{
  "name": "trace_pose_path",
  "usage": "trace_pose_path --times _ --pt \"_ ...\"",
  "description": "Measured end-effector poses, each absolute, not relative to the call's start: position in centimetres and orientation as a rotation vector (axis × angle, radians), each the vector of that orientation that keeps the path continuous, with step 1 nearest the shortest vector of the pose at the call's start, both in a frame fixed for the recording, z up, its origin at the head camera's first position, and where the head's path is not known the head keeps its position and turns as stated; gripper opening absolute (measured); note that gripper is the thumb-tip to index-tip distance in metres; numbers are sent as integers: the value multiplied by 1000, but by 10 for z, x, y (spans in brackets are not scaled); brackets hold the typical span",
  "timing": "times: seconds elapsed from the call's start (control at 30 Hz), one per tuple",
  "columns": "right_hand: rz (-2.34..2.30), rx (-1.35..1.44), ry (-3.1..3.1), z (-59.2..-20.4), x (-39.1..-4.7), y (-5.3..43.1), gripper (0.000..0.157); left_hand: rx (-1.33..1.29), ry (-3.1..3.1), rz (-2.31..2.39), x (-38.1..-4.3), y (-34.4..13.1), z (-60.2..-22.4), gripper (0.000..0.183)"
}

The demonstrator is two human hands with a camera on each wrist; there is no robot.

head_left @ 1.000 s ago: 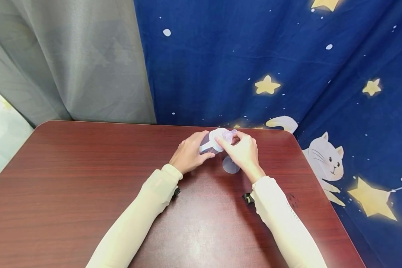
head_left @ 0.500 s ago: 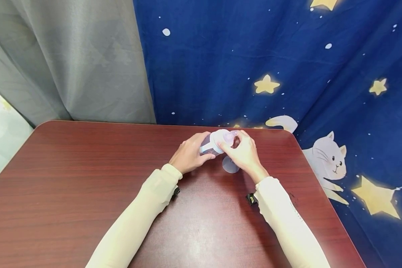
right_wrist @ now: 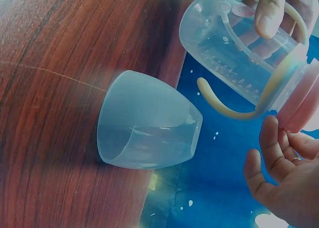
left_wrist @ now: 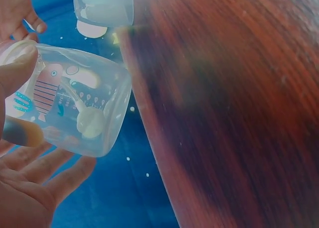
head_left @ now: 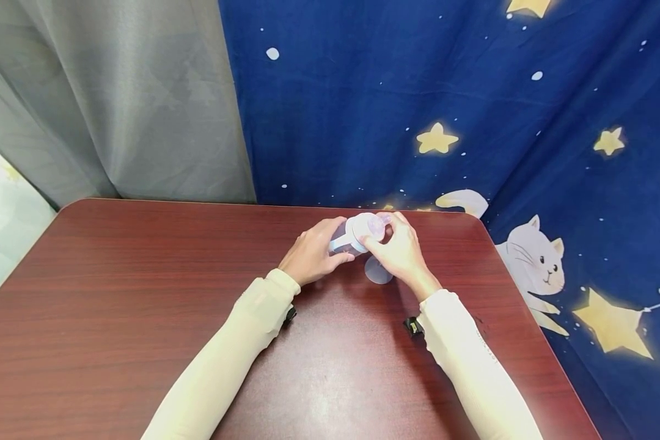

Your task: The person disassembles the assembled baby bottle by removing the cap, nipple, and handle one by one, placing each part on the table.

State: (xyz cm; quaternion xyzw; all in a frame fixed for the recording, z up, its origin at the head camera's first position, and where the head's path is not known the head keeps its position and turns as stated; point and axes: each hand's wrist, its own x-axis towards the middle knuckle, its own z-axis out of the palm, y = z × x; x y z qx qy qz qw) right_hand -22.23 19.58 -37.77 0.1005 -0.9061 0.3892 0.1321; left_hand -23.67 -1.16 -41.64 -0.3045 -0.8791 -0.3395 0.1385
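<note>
The left hand (head_left: 315,252) grips the bottle (right_wrist: 234,63), tilted just beyond the cap (right_wrist: 149,123), while the right hand (head_left: 400,247) pinches its collar (right_wrist: 300,101) — best to brace it without squeezing and work the collar squarely, clear of the cap.

head view: bottle (head_left: 357,231) mid-frame between left hand (head_left: 313,250) and right hand (head_left: 403,249); cap (head_left: 378,272) below, on table (head_left: 143,287); curtain (head_left: 341,110) behind, upper frame.

Glossy red-brown table (head_left: 143,293) with a translucent cover (head_left: 378,271) on top
</note>
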Motion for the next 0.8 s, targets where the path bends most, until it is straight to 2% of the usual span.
trace_pose_path --times 0.3,0.6,0.8 --pt "1112 287 -2672 -374 -221 196 52 -864 -2573 -982 -235 -14 -414 69" --pt "907 -65 -2745 -373 -217 192 68 -831 -2565 -951 -234 -12 -415 70" --pt "825 -142 -2742 -375 -216 188 71 -833 -2558 -936 -234 -12 -415 70"
